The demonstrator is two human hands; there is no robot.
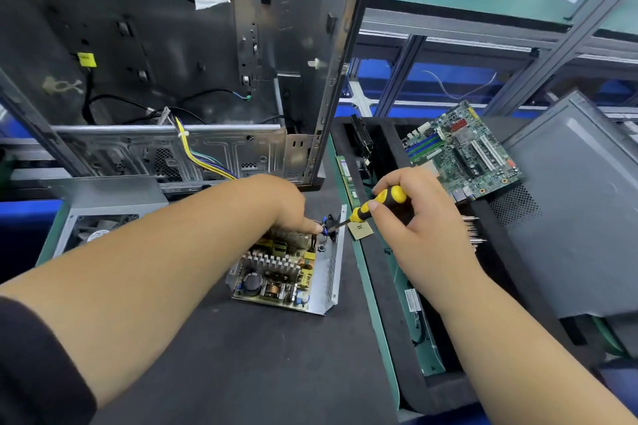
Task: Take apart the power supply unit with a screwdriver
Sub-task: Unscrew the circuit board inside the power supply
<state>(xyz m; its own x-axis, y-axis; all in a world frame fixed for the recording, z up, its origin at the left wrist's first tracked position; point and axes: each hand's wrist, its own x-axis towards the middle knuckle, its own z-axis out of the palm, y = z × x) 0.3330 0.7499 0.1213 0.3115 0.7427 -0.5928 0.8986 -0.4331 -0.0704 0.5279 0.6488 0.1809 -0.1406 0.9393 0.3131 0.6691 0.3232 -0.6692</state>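
right hand [405, 214] grips the screwdriver [374, 206], tip at the open power supply unit [290, 272], where the left hand [281, 205] presses a fingertip.

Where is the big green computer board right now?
In the head view, the green motherboard lies tilted at upper right, just beyond the right hand gripping the screwdriver.
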